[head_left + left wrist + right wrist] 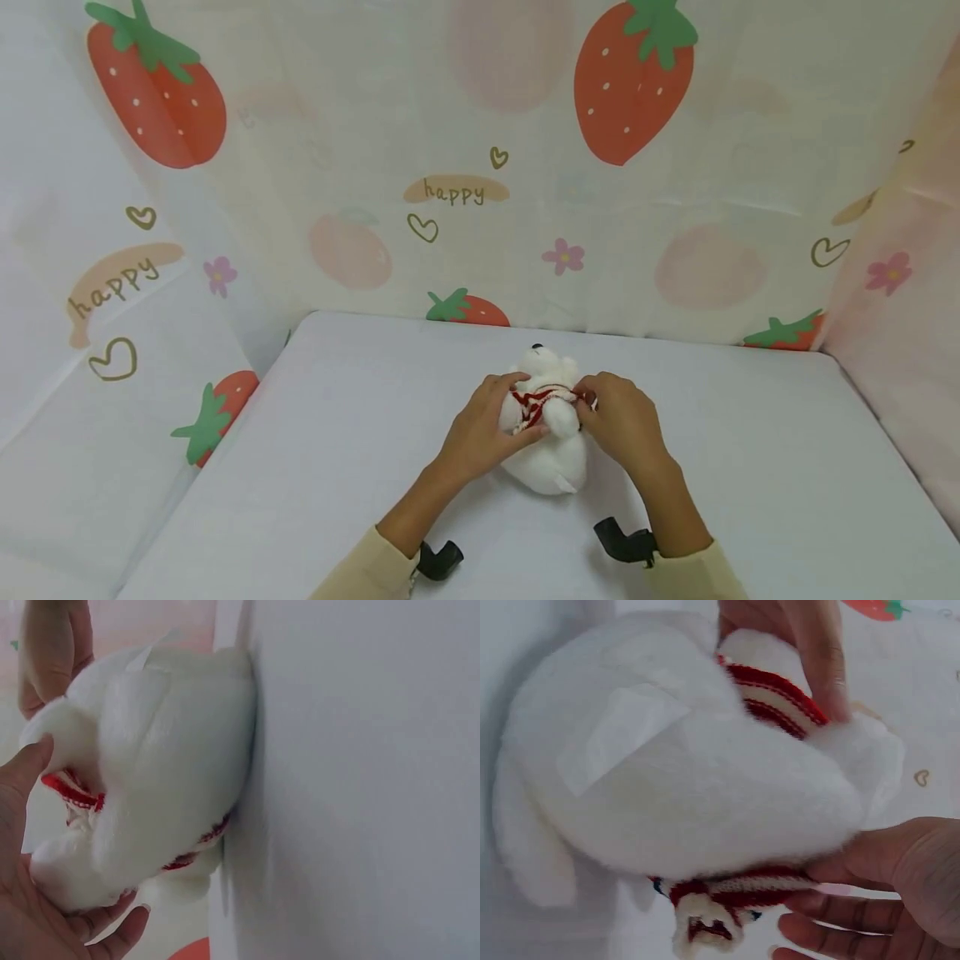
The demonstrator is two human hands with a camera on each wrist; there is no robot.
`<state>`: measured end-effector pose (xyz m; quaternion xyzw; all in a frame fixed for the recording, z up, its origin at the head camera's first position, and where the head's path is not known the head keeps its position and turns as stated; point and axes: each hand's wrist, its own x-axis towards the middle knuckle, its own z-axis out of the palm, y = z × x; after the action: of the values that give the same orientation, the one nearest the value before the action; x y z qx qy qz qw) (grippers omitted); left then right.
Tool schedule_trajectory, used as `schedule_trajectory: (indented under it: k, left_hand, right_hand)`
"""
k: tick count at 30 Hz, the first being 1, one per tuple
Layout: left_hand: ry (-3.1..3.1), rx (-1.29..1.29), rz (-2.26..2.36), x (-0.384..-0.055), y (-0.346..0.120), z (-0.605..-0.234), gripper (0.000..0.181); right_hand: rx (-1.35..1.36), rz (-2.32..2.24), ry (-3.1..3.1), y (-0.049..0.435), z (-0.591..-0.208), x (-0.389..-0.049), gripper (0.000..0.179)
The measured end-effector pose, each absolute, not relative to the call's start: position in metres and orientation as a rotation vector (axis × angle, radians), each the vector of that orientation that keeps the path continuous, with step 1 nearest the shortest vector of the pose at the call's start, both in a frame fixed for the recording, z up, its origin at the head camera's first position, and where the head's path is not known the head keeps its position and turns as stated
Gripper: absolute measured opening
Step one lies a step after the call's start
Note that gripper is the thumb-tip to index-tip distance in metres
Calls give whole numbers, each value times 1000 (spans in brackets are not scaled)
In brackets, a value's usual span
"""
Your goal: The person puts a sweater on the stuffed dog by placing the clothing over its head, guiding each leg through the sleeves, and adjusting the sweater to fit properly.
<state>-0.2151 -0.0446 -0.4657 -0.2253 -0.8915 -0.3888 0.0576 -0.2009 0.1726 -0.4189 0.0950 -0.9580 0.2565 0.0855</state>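
Observation:
A white plush bear with a dark nose is on the table in the head view, wearing a red-and-white striped knitted scarf. My left hand grips it from the left, thumb and fingers spread around its arm and upper body. At its right side, my right hand pinches the scarf between thumb and fingers. The right wrist view shows the scarf's patterned end hanging by the bear's side. A white tag lies against its fur.
The white table extends on both sides of the bear. A strawberry-print cloth rises behind the table's far edge and along the sides. Black wrist-camera mounts jut out from both wrists, low over the table.

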Motion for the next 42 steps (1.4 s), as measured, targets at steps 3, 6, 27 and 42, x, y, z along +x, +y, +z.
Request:
schedule_trajectory:
  k: [3,6,27,42]
  left_hand:
    - [-2695,-681,-1163,-215,-45,-465,74]
    - [-2704,-676,-1150,-215,-45,-465,74]
    - [-2449,-809,-1081,-215,-40,-460,40]
    - [-2411,-884,-834,-210,-29,-448,27]
  right_hand:
    - [253,821,-2784,170,-420,-201,12]
    - [219,856,-2722,172,-420,-201,12]
    - [226,811,-2790,171,-413,-191,16]
    - [281,925,-2719,178,-428,-207,6]
